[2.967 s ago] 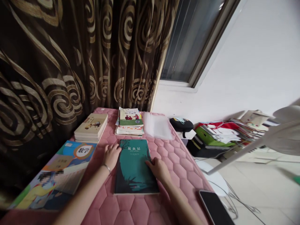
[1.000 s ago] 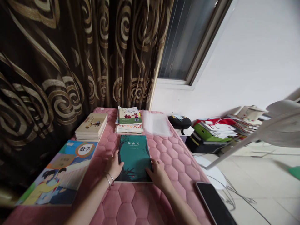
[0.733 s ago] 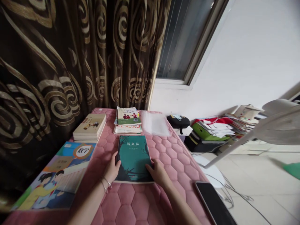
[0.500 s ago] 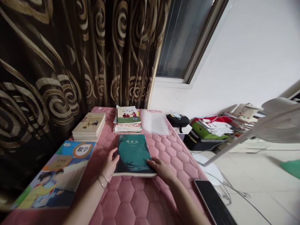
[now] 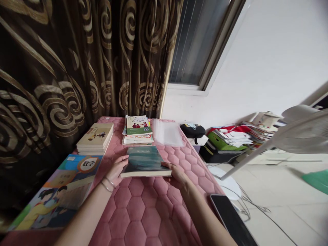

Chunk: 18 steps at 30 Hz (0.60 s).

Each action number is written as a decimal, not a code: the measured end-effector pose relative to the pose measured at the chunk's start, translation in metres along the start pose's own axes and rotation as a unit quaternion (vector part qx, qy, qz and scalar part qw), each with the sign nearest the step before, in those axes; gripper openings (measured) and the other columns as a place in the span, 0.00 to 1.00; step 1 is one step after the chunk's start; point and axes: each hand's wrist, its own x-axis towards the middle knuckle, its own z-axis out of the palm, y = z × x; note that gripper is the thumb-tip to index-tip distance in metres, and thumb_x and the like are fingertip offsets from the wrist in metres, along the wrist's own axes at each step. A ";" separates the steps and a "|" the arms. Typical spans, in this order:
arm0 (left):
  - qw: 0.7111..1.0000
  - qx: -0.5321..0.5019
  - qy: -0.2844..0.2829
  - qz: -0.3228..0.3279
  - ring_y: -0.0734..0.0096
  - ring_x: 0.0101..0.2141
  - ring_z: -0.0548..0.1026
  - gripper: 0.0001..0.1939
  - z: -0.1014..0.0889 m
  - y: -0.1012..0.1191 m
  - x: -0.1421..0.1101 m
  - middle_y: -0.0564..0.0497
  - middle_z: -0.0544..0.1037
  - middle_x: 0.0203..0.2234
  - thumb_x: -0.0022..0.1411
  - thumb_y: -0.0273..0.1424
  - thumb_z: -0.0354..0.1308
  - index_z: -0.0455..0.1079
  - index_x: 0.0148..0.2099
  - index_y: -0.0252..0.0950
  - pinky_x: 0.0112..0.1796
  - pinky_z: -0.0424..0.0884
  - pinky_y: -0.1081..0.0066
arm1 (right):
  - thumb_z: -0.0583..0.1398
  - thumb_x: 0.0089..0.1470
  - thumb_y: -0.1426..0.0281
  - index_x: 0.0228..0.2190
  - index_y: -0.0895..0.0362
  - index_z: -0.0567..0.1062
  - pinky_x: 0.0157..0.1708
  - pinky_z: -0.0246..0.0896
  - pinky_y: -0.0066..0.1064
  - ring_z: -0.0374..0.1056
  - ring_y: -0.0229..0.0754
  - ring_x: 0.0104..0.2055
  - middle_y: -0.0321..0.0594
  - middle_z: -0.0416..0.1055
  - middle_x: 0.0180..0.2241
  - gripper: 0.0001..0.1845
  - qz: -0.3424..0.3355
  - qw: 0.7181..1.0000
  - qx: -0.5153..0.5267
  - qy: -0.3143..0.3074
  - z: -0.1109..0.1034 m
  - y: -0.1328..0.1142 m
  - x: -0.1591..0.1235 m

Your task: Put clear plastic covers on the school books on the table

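Note:
A dark teal book (image 5: 145,160) is raised a little off the pink quilted table top (image 5: 153,212), its near edge lifted and its cover blurred. My left hand (image 5: 115,169) grips its left edge, thumb on top. My right hand (image 5: 178,172) holds its right near corner, fingers curled under. Both wrists reach in from the bottom of the view.
A large colourful textbook (image 5: 61,189) lies at the left. A beige book stack (image 5: 96,136) and a green-covered stack (image 5: 138,130) sit behind, with clear plastic sleeves (image 5: 167,136) beside them. A black phone (image 5: 230,220) lies at the table's right edge. A brown curtain (image 5: 64,61) hangs behind.
Both hands slid from the cover's top to the book's near side edges, took hold, and lifted it off the table and away from me.

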 end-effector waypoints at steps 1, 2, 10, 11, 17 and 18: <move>1.000 -0.012 0.002 -0.002 0.71 0.34 0.76 0.22 0.001 0.001 -0.001 0.48 0.79 0.37 0.54 0.28 0.60 0.68 0.52 0.34 0.28 0.71 0.76 | 0.57 0.55 0.69 0.22 0.55 0.62 0.11 0.45 0.20 0.50 0.29 0.15 0.29 0.56 0.16 0.11 0.012 1.000 0.014 -0.004 0.000 -0.001 0.000; 1.000 -0.024 0.004 -0.001 0.72 0.33 0.76 0.20 0.003 0.003 -0.002 0.48 0.79 0.37 0.54 0.27 0.60 0.68 0.51 0.33 0.28 0.71 0.76 | 0.56 0.55 0.69 0.23 0.55 0.62 0.11 0.45 0.20 0.50 0.29 0.15 0.29 0.56 0.16 0.11 0.028 0.999 0.035 -0.010 0.000 -0.003 0.000; 0.992 -0.124 -0.005 -0.016 0.76 0.23 0.75 0.15 0.010 0.017 -0.010 0.52 0.78 0.29 0.59 0.20 0.55 0.69 0.49 0.35 0.20 0.69 0.79 | 0.54 0.57 0.70 0.25 0.55 0.63 0.12 0.42 0.18 0.52 0.29 0.13 0.27 0.57 0.13 0.09 0.115 0.975 0.190 -0.026 0.001 -0.020 -0.005; 0.992 -0.126 -0.001 -0.020 0.77 0.23 0.75 0.15 0.010 0.019 -0.011 0.52 0.78 0.29 0.60 0.20 0.54 0.69 0.48 0.34 0.20 0.70 0.79 | 0.54 0.57 0.69 0.24 0.55 0.62 0.13 0.42 0.18 0.52 0.29 0.13 0.27 0.57 0.13 0.10 0.118 0.971 0.202 -0.039 0.000 -0.021 -0.006; 0.992 -0.129 0.000 -0.016 0.77 0.23 0.75 0.13 0.010 0.022 -0.009 0.51 0.77 0.30 0.61 0.20 0.53 0.69 0.48 0.33 0.20 0.72 0.78 | 0.56 0.56 0.67 0.23 0.56 0.62 0.15 0.45 0.17 0.52 0.29 0.14 0.29 0.58 0.12 0.12 0.113 0.955 0.240 -0.129 -0.009 -0.024 -0.010; 0.992 -0.129 -0.005 -0.014 0.77 0.23 0.75 0.13 0.010 0.021 -0.008 0.51 0.77 0.30 0.60 0.20 0.54 0.69 0.48 0.33 0.21 0.72 0.78 | 0.56 0.57 0.67 0.23 0.56 0.62 0.15 0.44 0.17 0.52 0.28 0.14 0.29 0.59 0.12 0.12 0.112 0.954 0.245 -0.130 -0.009 -0.024 -0.010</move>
